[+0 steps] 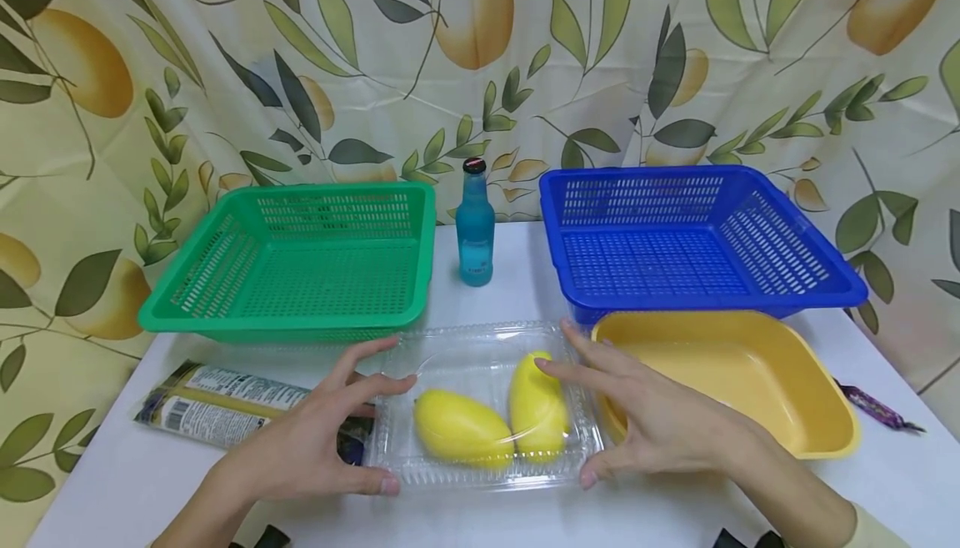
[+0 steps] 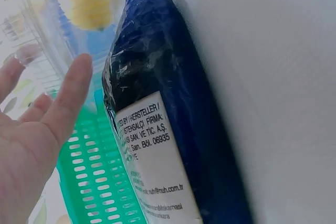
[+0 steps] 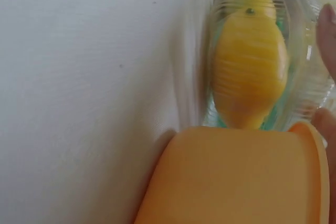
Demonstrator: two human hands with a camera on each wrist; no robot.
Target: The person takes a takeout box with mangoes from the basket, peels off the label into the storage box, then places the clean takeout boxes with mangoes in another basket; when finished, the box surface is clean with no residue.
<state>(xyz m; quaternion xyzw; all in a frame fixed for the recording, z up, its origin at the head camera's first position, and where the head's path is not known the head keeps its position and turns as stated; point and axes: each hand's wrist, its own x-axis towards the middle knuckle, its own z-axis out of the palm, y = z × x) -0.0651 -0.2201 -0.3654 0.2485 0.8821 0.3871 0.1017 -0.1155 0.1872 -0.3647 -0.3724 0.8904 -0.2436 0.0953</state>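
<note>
Two yellow fruits (image 1: 461,429) lie inside a clear plastic container (image 1: 457,356) at the middle of a white table (image 1: 457,523), one lengthwise across it, the other pointing away from the person, their near ends seemingly touching. Glare crosses the fruits, so a clear layer appears to cover them; whether its edges are latched cannot be told.

The left hand (image 1: 303,439) spans the container's left side, fingers spread wide, thumb at the near corner and fingertips toward the far one. The right hand (image 1: 648,419) mirrors it on the right, also widely parted, one finger reaching over the top by the upright fruit. Neither hand curls round anything.

For steady handling, equal pressure from both sides would serve best — thin plastic like this probably bows if squeezed, and a tilt could roll the fruits. The right hand should mind the yellow tub (image 1: 738,381) just beside it, the left the dark packet (image 1: 225,402). Behind stand a green basket (image 1: 288,324), a blue bottle (image 1: 476,243) and a blue basket (image 1: 712,302).
</note>
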